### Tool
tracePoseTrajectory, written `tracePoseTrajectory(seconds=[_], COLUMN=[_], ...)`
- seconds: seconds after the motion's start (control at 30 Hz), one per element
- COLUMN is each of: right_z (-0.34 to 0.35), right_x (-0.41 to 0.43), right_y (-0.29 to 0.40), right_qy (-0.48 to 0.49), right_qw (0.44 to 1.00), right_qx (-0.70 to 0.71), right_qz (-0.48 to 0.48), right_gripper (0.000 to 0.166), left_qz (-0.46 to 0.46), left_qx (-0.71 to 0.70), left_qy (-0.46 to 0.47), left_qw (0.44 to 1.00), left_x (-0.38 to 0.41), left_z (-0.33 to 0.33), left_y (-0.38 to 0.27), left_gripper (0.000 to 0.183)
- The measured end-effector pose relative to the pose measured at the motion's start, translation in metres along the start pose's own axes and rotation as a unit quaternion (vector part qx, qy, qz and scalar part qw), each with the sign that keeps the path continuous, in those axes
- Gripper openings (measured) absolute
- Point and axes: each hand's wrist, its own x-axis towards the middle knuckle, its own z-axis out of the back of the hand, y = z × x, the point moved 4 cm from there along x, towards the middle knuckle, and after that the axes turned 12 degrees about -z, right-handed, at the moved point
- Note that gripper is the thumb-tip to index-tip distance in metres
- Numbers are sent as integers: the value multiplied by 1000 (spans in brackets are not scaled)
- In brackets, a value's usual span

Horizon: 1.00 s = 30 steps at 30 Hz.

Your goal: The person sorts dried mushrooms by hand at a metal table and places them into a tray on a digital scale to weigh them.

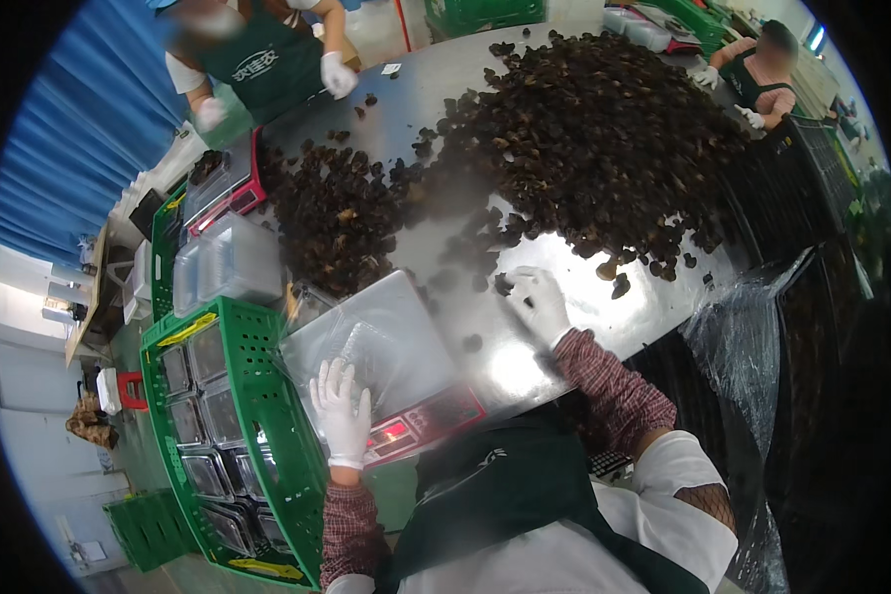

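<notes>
My left hand point(339, 412), in a white glove, lies with fingers extended over the near left edge of a digital scale point(434, 334). Its fingers touch a clear plastic container point(371, 345) on the scale's plate; the container's outline is hard to make out. The scale's red front panel has a lit display. To the right, my right hand point(540, 304), also gloved, is above the steel table with its fingers curled. A dark mushroom piece point(503, 284), probably wood ear, is at its fingertips.
A large mushroom heap point(601, 141) and a smaller one point(334, 215) lie on the steel table point(445, 260). Left stand stacked clear containers point(230, 260) and a green crate point(267, 416) of packed boxes. Another scale point(226, 178) stands farther back. Two gloved co-workers point(267, 67) point(757, 74) stand across.
</notes>
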Motion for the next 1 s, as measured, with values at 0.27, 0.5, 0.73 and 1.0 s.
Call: tracePoseTrajectory(seconds=[0.27,0.5,0.73,1.0], right_z=[-51,41,98,-73], right_x=[28,28,15,185], right_y=[-52,-58,-105,-22], right_qy=[84,211,455,157], right_qw=[991,968,886,955], right_qx=[-95,134,-68,-168], right_qz=[-52,23,58,188], right_gripper=[41,24,31,23], left_qz=[-21,251,350,255], left_qx=[-281,-258,-152,-186], left_qy=[38,10,-121,-113], left_qw=[959,933,916,942], left_x=[29,63,110,200], left_z=[-56,-192,-230,-223], left_y=[-154,-147,-126,-110], left_gripper=[60,94,95,99])
